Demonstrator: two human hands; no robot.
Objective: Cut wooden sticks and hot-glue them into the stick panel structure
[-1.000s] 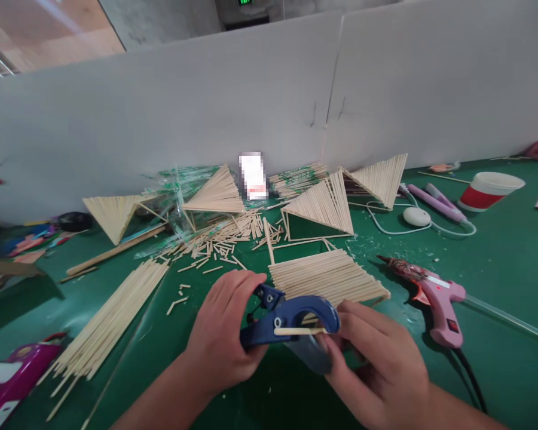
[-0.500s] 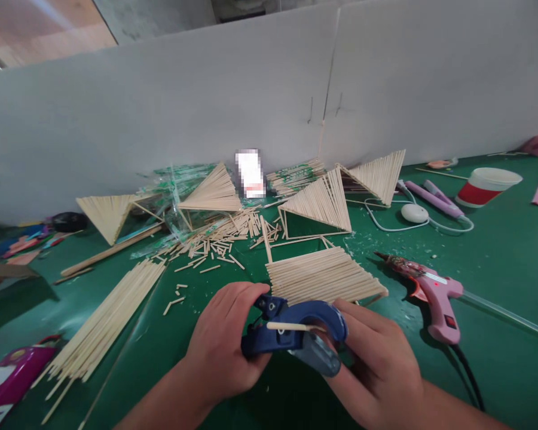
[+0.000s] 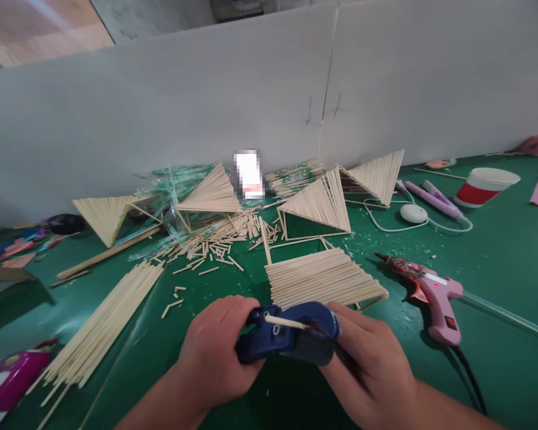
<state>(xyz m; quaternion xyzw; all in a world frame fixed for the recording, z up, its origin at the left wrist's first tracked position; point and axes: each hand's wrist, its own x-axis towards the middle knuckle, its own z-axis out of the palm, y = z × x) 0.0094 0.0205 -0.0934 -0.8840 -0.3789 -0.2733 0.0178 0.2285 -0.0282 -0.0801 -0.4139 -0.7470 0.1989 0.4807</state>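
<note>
My left hand [image 3: 222, 346] is wrapped around the handles of a blue pipe cutter [image 3: 269, 343], low in the middle. A thin wooden stick [image 3: 284, 322] lies across the cutter's jaw, its short free end pointing left. My right hand [image 3: 367, 364] is closed at the jaw side, pinching the stick's other part, which its fingers mostly hide. The cutter's blade is blurred and sits close to the stick; whether it has gone through I cannot tell. Just beyond the cutter lies a slatted stick panel [image 3: 320, 275] on a frame.
A pink glue gun [image 3: 434, 292] lies right. Long sticks [image 3: 107, 316] lie left, near a magenta tool [image 3: 15, 382]. Cut pieces [image 3: 219, 242] are scattered mid-table. Several stick models, including a fan-shaped one [image 3: 318, 203], a phone [image 3: 250, 173] and a paper cup [image 3: 486, 186] stand behind.
The cutter's blade has swung up toward the curved jaw, and the handles look closer together. The stick's free end now tilts up to the left. Both hands have shifted slightly left.
</note>
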